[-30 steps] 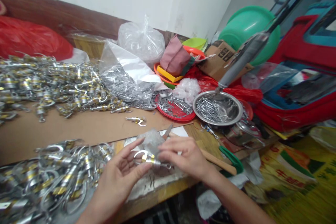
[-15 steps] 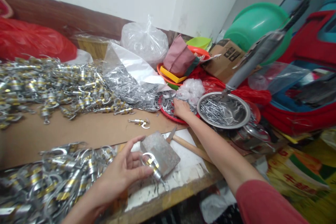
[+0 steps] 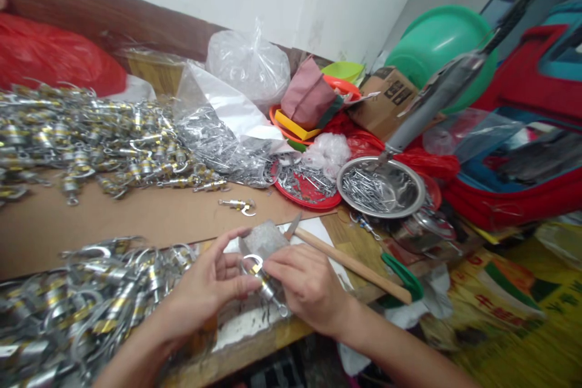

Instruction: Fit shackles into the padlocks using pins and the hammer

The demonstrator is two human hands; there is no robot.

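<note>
My left hand [image 3: 204, 285] is closed on a metal swivel hook [image 3: 270, 292], silver with a gold band, at the near edge of a grey block [image 3: 266, 235]. Against the hook's body, my right hand [image 3: 313, 284] is pinched; whatever lies between its fingertips is hidden. Behind the block rests a hammer [image 3: 354, 262] with a wooden handle, its head partly covered. One loose hook [image 3: 237, 205] lies on the cardboard [image 3: 191, 212] beyond the block.
Piles of similar hooks [image 3: 82, 133] spread at the left, far and near. A red plate [image 3: 307, 199] of small metal parts and a steel bowl [image 3: 379, 213] of pins stand at the back right. A grey post [image 3: 422, 106] leans over the bowl.
My right hand has come back from the red plate to the hook in my left hand. My left hand keeps its hold. The view has shifted slightly.
</note>
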